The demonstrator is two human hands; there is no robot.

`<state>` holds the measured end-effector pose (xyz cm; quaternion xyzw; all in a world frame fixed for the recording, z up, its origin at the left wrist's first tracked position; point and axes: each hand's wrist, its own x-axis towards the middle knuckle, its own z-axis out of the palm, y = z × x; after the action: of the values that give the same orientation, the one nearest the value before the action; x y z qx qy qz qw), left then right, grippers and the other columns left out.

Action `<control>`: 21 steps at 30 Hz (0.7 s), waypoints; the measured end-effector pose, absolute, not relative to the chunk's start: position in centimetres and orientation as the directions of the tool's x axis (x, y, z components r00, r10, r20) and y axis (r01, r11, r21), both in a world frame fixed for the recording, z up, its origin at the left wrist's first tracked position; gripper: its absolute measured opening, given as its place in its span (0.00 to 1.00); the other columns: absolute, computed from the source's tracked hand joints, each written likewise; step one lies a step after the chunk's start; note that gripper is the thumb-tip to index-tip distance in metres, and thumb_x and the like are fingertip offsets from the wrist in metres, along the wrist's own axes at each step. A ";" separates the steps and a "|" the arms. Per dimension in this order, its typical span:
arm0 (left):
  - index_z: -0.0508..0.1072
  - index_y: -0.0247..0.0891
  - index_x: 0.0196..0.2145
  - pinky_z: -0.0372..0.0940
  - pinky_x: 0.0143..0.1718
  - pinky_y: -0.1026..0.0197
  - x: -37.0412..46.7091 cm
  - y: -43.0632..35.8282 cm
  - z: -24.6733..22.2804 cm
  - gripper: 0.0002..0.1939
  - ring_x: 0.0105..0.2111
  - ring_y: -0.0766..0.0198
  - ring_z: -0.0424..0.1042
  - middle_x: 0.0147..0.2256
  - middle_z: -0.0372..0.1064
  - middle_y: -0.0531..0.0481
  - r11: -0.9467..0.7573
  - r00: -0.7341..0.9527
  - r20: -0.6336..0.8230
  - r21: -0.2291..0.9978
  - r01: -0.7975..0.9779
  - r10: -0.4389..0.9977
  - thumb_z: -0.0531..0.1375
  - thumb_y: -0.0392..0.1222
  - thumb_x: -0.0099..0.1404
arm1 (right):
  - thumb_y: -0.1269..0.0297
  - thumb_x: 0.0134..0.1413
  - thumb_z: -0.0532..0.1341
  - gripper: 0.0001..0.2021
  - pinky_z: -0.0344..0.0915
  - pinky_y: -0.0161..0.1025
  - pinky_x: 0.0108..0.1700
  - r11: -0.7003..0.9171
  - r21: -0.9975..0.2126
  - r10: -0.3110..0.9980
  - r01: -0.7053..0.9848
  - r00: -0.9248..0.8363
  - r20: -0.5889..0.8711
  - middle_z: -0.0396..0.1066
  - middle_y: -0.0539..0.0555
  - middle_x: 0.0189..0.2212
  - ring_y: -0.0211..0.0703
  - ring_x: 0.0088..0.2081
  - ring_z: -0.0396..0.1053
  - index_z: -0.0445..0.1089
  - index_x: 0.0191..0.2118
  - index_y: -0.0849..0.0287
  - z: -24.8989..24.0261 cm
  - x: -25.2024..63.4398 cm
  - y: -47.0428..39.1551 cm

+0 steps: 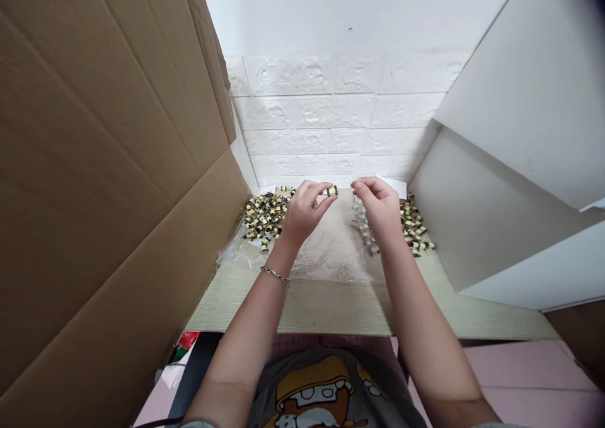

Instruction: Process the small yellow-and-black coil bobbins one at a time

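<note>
Between the thumb and fingers of my left hand (305,212) is a small transformer coil (331,191), with a yellow wrapped middle and black ends. It is held above the tabletop. Just to its right, my right hand (378,206) is closed in a pinch, apart from the coil. Whatever those fingertips hold, if anything, is too small to make out. A heap of similar yellow and black coils (265,217) lies to the left of my left hand. Another heap of coils (414,229) is partly hidden behind my right hand and forearm.
Clear plastic sheeting (331,251) covers part of the pale wooden table (331,305). A tall cardboard sheet (108,163) stands on the left, white panels (501,195) on the right. A white brick-patterned wall (312,113) closes off the back.
</note>
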<state>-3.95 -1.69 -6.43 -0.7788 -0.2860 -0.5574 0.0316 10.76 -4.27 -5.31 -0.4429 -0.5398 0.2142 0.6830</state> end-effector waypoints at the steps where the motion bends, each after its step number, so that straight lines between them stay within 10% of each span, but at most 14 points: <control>1: 0.68 0.37 0.38 0.59 0.30 0.66 -3.9 -1.7 -6.4 0.11 0.23 0.73 0.60 0.30 0.64 0.51 -0.834 0.209 0.889 0.268 0.482 0.407 0.56 0.43 0.57 | 0.60 0.43 0.58 0.08 0.61 0.35 0.33 0.510 -0.840 0.769 0.187 0.338 0.542 0.68 0.49 0.24 0.35 0.28 0.64 0.68 0.27 0.60 -5.3 10.7 -4.3; 21: 0.68 0.37 0.37 0.60 0.33 0.67 -3.8 -1.7 -6.6 0.11 0.31 0.69 0.64 0.31 0.64 0.49 -0.834 0.258 0.899 0.179 0.522 0.355 0.55 0.43 0.58 | 0.56 0.41 0.61 0.12 0.61 0.36 0.33 0.426 -0.875 0.802 0.231 0.351 0.483 0.68 0.50 0.21 0.37 0.26 0.65 0.71 0.22 0.61 -5.5 10.3 -4.5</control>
<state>-3.83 -1.66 -6.63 -0.7893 -0.2776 -0.5423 0.0771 10.32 -4.47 -5.49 -0.4900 -0.5272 0.2164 0.6597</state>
